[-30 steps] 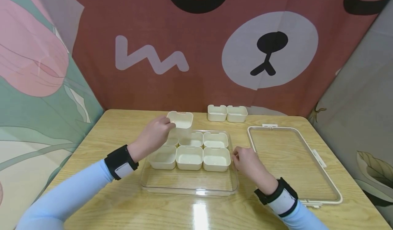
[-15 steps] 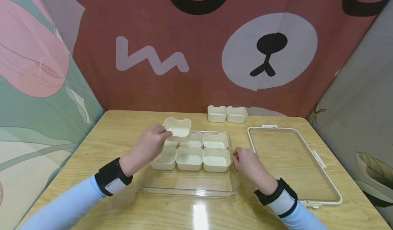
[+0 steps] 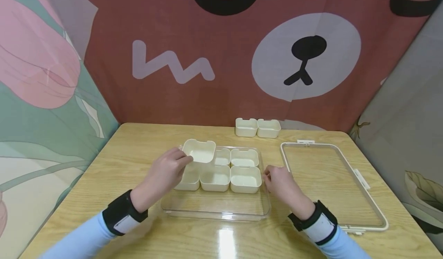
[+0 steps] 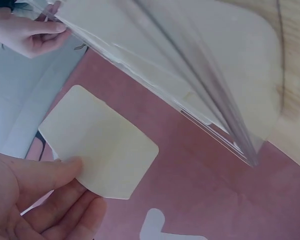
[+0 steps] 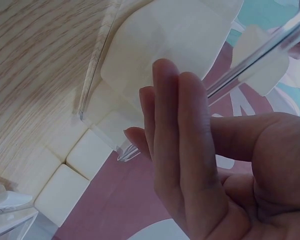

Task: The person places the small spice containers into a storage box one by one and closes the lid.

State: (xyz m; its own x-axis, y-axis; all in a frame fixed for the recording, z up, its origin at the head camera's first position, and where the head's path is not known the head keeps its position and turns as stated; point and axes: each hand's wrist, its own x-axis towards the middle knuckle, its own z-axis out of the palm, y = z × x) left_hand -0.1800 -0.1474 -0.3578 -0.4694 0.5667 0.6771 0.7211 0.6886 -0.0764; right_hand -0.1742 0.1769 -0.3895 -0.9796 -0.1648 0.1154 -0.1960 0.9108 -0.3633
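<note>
My left hand (image 3: pixel 162 172) pinches a small cream plastic container (image 3: pixel 199 151) at its left side, thumb against the wall. The container hangs, with its opening up, over the back left of a clear plastic bin (image 3: pixel 214 209). In the left wrist view its plain underside (image 4: pixel 105 142) shows, apart from the bin's wall. Several like containers (image 3: pixel 246 179) stand in rows inside the bin, and the held one hides part of the back left. My right hand (image 3: pixel 282 186) holds the bin's right rim; in the right wrist view its long fingers (image 5: pixel 190 150) lie outside the wall.
Two more cream containers (image 3: pixel 246 128) stand side by side at the table's back edge. To the right lies a clear lid with a white frame (image 3: pixel 368 198) and clips. Printed cloth (image 3: pixel 166 105) hangs directly behind the wooden table (image 3: pixel 138 143).
My left hand has drawn the held container nearer and slightly left, and it is lower over the bin's back left. The right hand stays at the rim.
</note>
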